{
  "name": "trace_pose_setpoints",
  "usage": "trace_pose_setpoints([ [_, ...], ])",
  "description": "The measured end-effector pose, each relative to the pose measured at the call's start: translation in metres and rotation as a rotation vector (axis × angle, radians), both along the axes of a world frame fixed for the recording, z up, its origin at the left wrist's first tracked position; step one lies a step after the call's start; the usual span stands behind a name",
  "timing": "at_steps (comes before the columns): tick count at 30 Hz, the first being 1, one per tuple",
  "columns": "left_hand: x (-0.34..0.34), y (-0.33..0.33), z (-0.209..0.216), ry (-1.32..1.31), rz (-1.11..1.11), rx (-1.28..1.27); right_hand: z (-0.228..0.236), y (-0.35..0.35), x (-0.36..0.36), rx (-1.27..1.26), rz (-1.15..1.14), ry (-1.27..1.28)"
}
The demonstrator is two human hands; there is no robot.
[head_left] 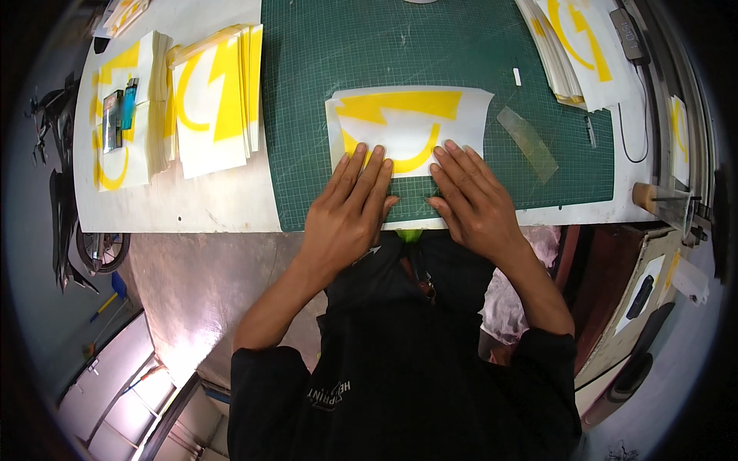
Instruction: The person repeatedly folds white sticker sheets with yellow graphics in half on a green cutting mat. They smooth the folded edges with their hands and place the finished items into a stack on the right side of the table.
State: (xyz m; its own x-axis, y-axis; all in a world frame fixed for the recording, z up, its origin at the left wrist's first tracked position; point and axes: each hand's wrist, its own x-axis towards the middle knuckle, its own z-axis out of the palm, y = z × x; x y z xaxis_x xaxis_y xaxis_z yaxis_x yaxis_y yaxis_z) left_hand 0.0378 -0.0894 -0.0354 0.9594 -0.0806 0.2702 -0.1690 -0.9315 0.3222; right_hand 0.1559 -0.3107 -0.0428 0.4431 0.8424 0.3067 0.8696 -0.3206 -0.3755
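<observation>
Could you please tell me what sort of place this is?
Perhaps a small print or craft workshop: a green gridded cutting mat covers much of the white table, stacks of yellow-and-white sheets lie left of the mat, and one similar sheet rests on it.

Wht. lettering (329, 395) on blk. shirt (415, 384) — digits (626, 29) on dk. device (636, 51), upper rt.

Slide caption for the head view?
Left hand and right hand rest on a yellow-and-white sheet over a green cutting mat.
</observation>
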Motion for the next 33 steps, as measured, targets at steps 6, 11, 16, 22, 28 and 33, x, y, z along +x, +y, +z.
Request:
trace_pose_setpoints([
  [6, -0.004, 0.000, -0.009, -0.015, 0.000, -0.008, -0.005, -0.003, -0.004, 0.010, -0.012, 0.000],
  [11, -0.005, -0.001, -0.013, -0.015, 0.020, -0.033, -0.007, -0.004, -0.004, 0.011, -0.018, 0.013],
  [16, -0.006, -0.003, -0.015, -0.016, 0.028, -0.036, -0.008, -0.005, -0.003, 0.010, -0.017, 0.011],
  [22, -0.010, -0.006, -0.011, 0.003, 0.068, 0.061, -0.003, 0.001, -0.001, 0.041, -0.036, 0.017],
  [28, 0.003, -0.018, -0.002, 0.070, 0.173, 0.059, -0.001, 0.034, -0.018, -0.062, -0.200, -0.095],
  [33, -0.007, -0.006, -0.005, 0.054, 0.237, 0.149, 0.000, -0.002, -0.004, -0.126, -0.301, -0.115],
])
